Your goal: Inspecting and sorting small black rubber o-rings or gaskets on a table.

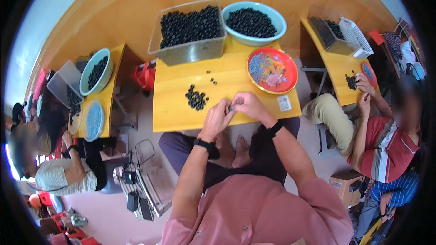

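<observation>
Shows a white label with square code print [284,103] stuck on the near right corner of the middle yellow table [177,115]. Shows small markings [336,184] on a brown cardboard box [349,190], too blurred to read. Gives no legible words.

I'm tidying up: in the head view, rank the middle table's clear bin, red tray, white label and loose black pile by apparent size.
1. Clear bin
2. Red tray
3. Loose black pile
4. White label
</observation>
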`<state>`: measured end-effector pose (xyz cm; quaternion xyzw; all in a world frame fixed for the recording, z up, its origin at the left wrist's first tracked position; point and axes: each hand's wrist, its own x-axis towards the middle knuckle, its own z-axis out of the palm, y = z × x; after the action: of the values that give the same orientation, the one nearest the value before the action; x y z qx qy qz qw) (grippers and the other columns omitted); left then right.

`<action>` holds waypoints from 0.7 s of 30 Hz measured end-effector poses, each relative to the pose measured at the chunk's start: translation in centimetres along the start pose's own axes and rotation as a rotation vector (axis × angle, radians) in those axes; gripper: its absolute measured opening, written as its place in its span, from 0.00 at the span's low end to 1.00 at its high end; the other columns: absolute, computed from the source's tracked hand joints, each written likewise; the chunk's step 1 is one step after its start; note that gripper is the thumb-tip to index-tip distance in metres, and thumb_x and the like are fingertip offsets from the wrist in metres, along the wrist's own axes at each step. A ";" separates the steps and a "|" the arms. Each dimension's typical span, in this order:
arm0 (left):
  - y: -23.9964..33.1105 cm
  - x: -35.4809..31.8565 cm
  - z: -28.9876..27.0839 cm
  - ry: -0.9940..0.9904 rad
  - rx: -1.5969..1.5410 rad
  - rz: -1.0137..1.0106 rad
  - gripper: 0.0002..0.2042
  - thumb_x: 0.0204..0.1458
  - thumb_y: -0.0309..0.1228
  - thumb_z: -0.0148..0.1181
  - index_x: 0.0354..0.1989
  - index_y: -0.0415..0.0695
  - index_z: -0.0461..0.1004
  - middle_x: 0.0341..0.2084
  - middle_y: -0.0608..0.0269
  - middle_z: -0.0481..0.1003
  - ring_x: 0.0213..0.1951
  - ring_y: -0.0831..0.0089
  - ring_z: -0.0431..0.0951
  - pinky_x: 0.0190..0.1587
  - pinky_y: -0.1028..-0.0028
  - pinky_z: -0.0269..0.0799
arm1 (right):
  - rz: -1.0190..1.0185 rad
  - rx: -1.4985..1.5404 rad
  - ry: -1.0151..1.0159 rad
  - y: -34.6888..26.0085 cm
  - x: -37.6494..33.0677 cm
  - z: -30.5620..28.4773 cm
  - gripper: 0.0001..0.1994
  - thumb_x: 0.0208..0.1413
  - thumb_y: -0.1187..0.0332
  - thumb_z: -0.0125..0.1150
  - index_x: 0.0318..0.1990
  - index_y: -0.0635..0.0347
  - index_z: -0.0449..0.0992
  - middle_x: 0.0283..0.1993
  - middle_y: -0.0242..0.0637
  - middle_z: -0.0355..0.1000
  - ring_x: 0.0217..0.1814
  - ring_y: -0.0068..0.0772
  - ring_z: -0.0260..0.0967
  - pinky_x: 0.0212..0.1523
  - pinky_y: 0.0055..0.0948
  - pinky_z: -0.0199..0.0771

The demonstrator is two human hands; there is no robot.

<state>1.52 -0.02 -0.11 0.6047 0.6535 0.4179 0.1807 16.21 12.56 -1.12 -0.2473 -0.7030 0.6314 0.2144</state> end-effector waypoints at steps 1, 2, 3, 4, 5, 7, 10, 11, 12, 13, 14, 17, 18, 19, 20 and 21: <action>0.2 -0.2 0.0 -0.011 -0.004 -0.012 0.14 0.57 0.34 0.66 0.43 0.42 0.69 0.24 0.49 0.75 0.30 0.46 0.78 0.33 0.57 0.73 | 0.004 0.032 -0.004 0.4 -0.1 0.3 0.04 0.49 0.75 0.63 0.33 0.66 0.79 0.31 0.33 0.77 0.34 0.20 0.73 0.38 0.24 0.74; 0.3 -0.2 -0.2 -0.044 0.018 -0.033 0.14 0.57 0.34 0.66 0.43 0.41 0.69 0.25 0.48 0.75 0.31 0.45 0.78 0.33 0.56 0.73 | 0.009 0.063 -0.008 0.8 -0.1 0.4 0.04 0.49 0.75 0.63 0.32 0.66 0.79 0.31 0.33 0.77 0.33 0.20 0.73 0.38 0.24 0.74; 0.4 -0.2 -0.2 -0.045 0.033 -0.034 0.14 0.57 0.33 0.66 0.43 0.41 0.69 0.25 0.47 0.76 0.31 0.44 0.79 0.34 0.55 0.74 | 0.002 0.051 0.011 1.0 -0.2 0.5 0.04 0.49 0.75 0.63 0.32 0.66 0.79 0.31 0.33 0.77 0.33 0.20 0.73 0.38 0.24 0.74; 0.4 -0.3 -0.3 -0.042 0.051 -0.038 0.13 0.57 0.32 0.66 0.43 0.41 0.68 0.26 0.46 0.76 0.32 0.44 0.79 0.34 0.55 0.74 | 0.011 0.053 0.003 1.1 -0.1 0.7 0.04 0.49 0.75 0.63 0.32 0.66 0.78 0.31 0.33 0.77 0.33 0.20 0.73 0.38 0.24 0.74; 0.4 -0.3 -0.3 -0.044 0.044 -0.021 0.13 0.57 0.32 0.66 0.43 0.41 0.68 0.26 0.46 0.76 0.32 0.44 0.79 0.34 0.55 0.74 | 0.021 0.056 -0.005 1.1 -0.1 0.7 0.04 0.49 0.75 0.63 0.32 0.66 0.78 0.30 0.33 0.77 0.33 0.21 0.73 0.37 0.25 0.75; -0.1 -0.4 -0.1 -0.051 0.087 -0.022 0.12 0.56 0.30 0.64 0.42 0.41 0.68 0.26 0.44 0.76 0.32 0.42 0.79 0.34 0.53 0.74 | 0.005 0.064 0.014 1.4 -0.1 1.0 0.05 0.49 0.74 0.63 0.32 0.66 0.78 0.30 0.33 0.77 0.32 0.21 0.73 0.37 0.25 0.75; -1.0 -0.2 0.4 0.038 0.059 0.050 0.11 0.55 0.30 0.66 0.40 0.40 0.70 0.21 0.49 0.74 0.26 0.48 0.78 0.29 0.58 0.72 | -0.004 0.023 0.040 1.3 0.1 1.1 0.05 0.50 0.74 0.63 0.32 0.67 0.77 0.29 0.33 0.77 0.32 0.21 0.72 0.36 0.26 0.75; -1.2 0.0 0.6 0.048 0.062 0.061 0.11 0.55 0.29 0.66 0.40 0.40 0.70 0.20 0.49 0.74 0.25 0.48 0.78 0.29 0.58 0.72 | 0.015 0.009 0.033 1.2 0.2 1.1 0.04 0.51 0.76 0.63 0.34 0.66 0.76 0.31 0.32 0.76 0.33 0.19 0.72 0.37 0.24 0.74; -1.2 0.0 0.6 0.049 0.059 0.062 0.11 0.55 0.29 0.66 0.40 0.40 0.70 0.20 0.49 0.74 0.25 0.48 0.78 0.29 0.58 0.72 | 0.035 -0.002 0.024 0.8 0.2 1.3 0.04 0.52 0.79 0.63 0.35 0.65 0.76 0.32 0.30 0.75 0.35 0.17 0.72 0.38 0.22 0.73; -1.3 0.0 0.6 0.058 0.060 0.066 0.11 0.55 0.29 0.66 0.39 0.40 0.70 0.20 0.48 0.74 0.25 0.48 0.78 0.29 0.58 0.72 | 0.034 -0.002 0.016 0.0 0.0 1.3 0.04 0.53 0.79 0.63 0.35 0.65 0.75 0.32 0.29 0.75 0.34 0.17 0.71 0.38 0.22 0.73; -1.3 0.0 0.5 0.068 0.061 0.070 0.11 0.55 0.29 0.66 0.39 0.39 0.70 0.20 0.48 0.74 0.25 0.48 0.78 0.29 0.57 0.72 | 0.032 -0.006 0.015 0.0 0.1 1.4 0.04 0.53 0.79 0.63 0.35 0.65 0.75 0.32 0.29 0.75 0.34 0.17 0.71 0.38 0.22 0.73; 0.5 0.4 -0.2 0.001 0.041 -0.024 0.09 0.56 0.29 0.63 0.38 0.41 0.68 0.28 0.43 0.78 0.34 0.40 0.79 0.35 0.52 0.74 | 0.008 0.076 0.020 0.4 -0.1 1.2 0.04 0.53 0.79 0.63 0.36 0.64 0.75 0.32 0.29 0.74 0.34 0.17 0.71 0.38 0.22 0.73; 0.4 0.4 -0.5 0.019 0.046 -0.015 0.09 0.56 0.29 0.63 0.38 0.41 0.68 0.28 0.43 0.78 0.34 0.40 0.79 0.35 0.52 0.74 | 0.015 0.047 0.036 0.3 -0.1 1.7 0.05 0.54 0.79 0.63 0.37 0.64 0.74 0.32 0.29 0.74 0.35 0.17 0.71 0.38 0.22 0.73; 0.2 0.2 -0.4 0.015 0.028 -0.044 0.09 0.57 0.29 0.62 0.38 0.41 0.69 0.28 0.43 0.78 0.34 0.40 0.79 0.35 0.52 0.74 | 0.025 0.017 0.058 0.3 -0.3 1.9 0.05 0.54 0.79 0.63 0.37 0.64 0.74 0.32 0.30 0.74 0.35 0.17 0.71 0.39 0.22 0.73; 0.0 0.1 -0.3 0.011 0.010 -0.074 0.08 0.57 0.29 0.62 0.38 0.41 0.69 0.28 0.43 0.78 0.34 0.40 0.79 0.35 0.52 0.74 | 0.009 0.008 0.055 0.3 -0.2 2.1 0.05 0.54 0.79 0.63 0.37 0.64 0.74 0.32 0.30 0.74 0.35 0.17 0.71 0.39 0.22 0.73; 0.2 0.0 -0.4 0.037 0.024 -0.039 0.09 0.57 0.30 0.64 0.40 0.42 0.71 0.27 0.46 0.78 0.33 0.43 0.80 0.34 0.54 0.75 | 0.011 0.042 0.074 0.5 -0.2 2.3 0.06 0.55 0.78 0.64 0.38 0.64 0.74 0.32 0.30 0.74 0.36 0.17 0.72 0.39 0.22 0.73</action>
<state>1.37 -0.12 0.25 0.5860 0.6733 0.4178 0.1695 15.03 10.68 -1.85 -0.2699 -0.6797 0.6378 0.2417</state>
